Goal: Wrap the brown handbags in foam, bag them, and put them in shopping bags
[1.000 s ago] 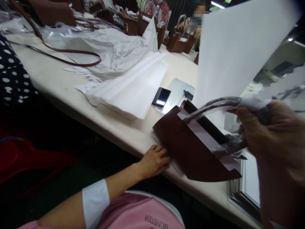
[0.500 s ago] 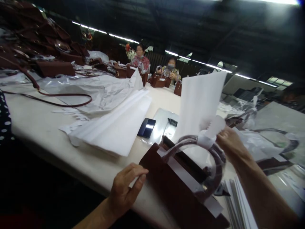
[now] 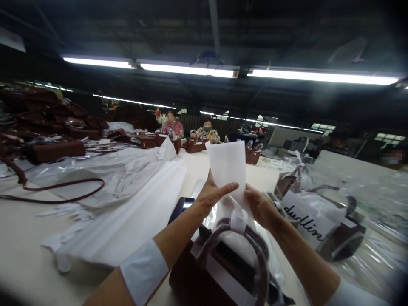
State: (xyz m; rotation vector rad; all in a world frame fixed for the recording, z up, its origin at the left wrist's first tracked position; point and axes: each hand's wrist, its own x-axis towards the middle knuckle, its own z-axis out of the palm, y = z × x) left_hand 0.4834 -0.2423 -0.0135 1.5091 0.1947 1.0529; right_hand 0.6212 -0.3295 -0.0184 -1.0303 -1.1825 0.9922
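A white sheet of soft wrapping material stands upright between my hands, beyond the handbag. My left hand grips its left side, thumb across the near face. On the right edge, my right hand has its fingers closed. Below them sits a dark brown handbag, close to me on the table. Its handles are wrapped in clear film, with a white strip around the top. A phone lies left of the bag, partly covered by my left forearm.
White sheets are stacked on the left, near a brown strap. Brown bags pile up at the far left. Plastic-covered bags and a white printed bag are on the right. Two co-workers sit across the table.
My left hand has moved from beside the handbag up to the white sheet, which both hands now hold. The sheet looks narrower. The camera view has tilted up and levelled.
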